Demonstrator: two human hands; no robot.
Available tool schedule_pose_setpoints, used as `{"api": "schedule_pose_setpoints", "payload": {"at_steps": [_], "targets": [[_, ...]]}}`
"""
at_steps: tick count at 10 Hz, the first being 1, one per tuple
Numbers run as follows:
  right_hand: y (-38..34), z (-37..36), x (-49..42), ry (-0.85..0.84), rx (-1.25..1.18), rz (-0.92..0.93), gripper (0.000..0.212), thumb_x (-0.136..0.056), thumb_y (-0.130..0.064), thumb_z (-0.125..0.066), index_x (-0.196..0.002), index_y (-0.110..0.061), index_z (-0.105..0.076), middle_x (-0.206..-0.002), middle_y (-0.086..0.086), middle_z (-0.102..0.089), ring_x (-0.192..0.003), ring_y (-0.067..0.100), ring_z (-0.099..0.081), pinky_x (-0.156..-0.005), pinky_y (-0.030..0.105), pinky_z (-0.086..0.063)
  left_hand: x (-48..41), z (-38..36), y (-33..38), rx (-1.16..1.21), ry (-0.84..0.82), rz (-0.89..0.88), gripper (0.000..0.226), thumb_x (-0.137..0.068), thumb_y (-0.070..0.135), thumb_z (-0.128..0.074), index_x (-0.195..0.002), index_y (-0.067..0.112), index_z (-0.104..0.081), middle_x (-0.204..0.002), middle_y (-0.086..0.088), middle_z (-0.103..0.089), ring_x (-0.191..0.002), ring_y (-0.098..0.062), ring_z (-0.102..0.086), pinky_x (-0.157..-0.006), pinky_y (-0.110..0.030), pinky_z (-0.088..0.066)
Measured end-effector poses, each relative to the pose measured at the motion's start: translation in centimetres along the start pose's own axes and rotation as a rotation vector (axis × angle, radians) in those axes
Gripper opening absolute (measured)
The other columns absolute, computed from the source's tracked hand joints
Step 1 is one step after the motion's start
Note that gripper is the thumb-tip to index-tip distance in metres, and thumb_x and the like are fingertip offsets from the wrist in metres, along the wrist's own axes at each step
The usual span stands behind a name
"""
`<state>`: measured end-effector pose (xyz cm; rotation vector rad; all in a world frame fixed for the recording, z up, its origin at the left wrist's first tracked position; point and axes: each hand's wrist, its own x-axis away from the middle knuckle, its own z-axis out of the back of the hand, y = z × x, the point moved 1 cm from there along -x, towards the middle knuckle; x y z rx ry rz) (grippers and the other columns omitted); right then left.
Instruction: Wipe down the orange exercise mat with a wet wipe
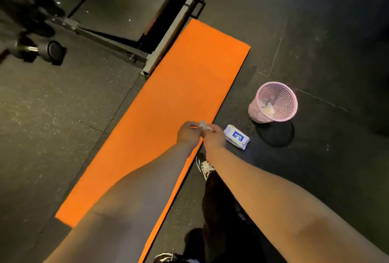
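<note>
The orange exercise mat [168, 102] lies flat on the dark gym floor, running from lower left to upper right. Above its right edge, my left hand [188, 133] and my right hand [213, 138] are close together, both pinching a small crumpled white wet wipe [204, 125] between them. The white and blue wet wipe pack [236, 136] lies on the floor just right of my right hand, off the mat.
A pink mesh waste basket [273, 102] with crumpled wipes inside stands on the floor right of the mat. A metal bench frame [168, 37] touches the mat's far left edge. A dumbbell [42, 49] lies at the left. My shoe [205, 166] is beside the mat.
</note>
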<state>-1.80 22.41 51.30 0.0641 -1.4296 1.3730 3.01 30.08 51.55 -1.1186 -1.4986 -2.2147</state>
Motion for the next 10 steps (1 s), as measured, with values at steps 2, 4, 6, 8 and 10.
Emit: {"api": "schedule_pose_setpoints", "payload": {"at_steps": [2,4,6,8,10], "targets": [[-3.5,8.3,-10.2,0.142,-0.156,-0.088,0.017,-0.098,-0.011,-0.054,-0.111,-0.013,-0.066,-0.092,0.008,-0.065,-0.088,0.026,-0.063,-0.075,0.037,-0.051,-6.9,-11.9,6.1,-0.163,-0.226,-0.088,0.009,-0.094,0.022,-0.069,-0.103,0.021,-0.069,-0.112,-0.007,-0.072,-0.101,-0.023,-0.067,-0.096,-0.048,-0.053],[-5.5,14.7,-20.7,0.255,-0.258,-0.228,0.025,-0.098,-0.011,-0.055,-0.12,-0.014,-0.064,-0.108,0.008,-0.068,-0.092,0.022,-0.063,-0.075,0.033,-0.054,-14.0,-23.2,9.4,-0.257,-0.235,-0.055,0.016,-0.09,0.01,-0.069,-0.103,0.016,-0.063,-0.108,-0.003,-0.066,-0.1,-0.021,-0.064,-0.086,-0.033,-0.051],[-7.3,20.1,-31.7,0.365,-0.443,-0.309,0.026,-0.096,-0.003,-0.056,-0.117,-0.013,-0.067,-0.11,0.01,-0.07,-0.098,0.029,-0.068,-0.086,0.045,-0.059,-21.5,-33.5,12.5,-0.302,-0.325,-0.017,0.016,-0.094,0.005,-0.061,-0.095,0.02,-0.064,-0.108,-0.008,-0.07,-0.097,-0.026,-0.068,-0.083,-0.037,-0.058],[-8.6,23.5,-40.0,0.497,-0.591,-0.378,0.036,-0.095,0.0,-0.055,-0.126,-0.017,-0.064,-0.12,0.007,-0.065,-0.109,0.031,-0.064,-0.098,0.046,-0.055,-28.3,-40.9,13.2,-0.437,-0.438,-0.007,0.033,-0.097,0.007,-0.056,-0.127,0.015,-0.066,-0.131,-0.011,-0.065,-0.117,-0.029,-0.062,-0.105,-0.043,-0.049],[-9.6,26.7,-44.7,0.481,-0.75,-0.389,0.042,-0.104,-0.002,-0.043,-0.145,-0.007,-0.046,-0.141,0.019,-0.055,-0.123,0.038,-0.059,-0.067,0.03,-0.052,-32.8,-44.8,13.9,-0.551,-0.494,-0.087,0.05,-0.103,0.007,-0.047,-0.152,0.015,-0.041,-0.143,-0.006,-0.057,-0.133,-0.026,-0.052,-0.112,-0.032,-0.04]]}}
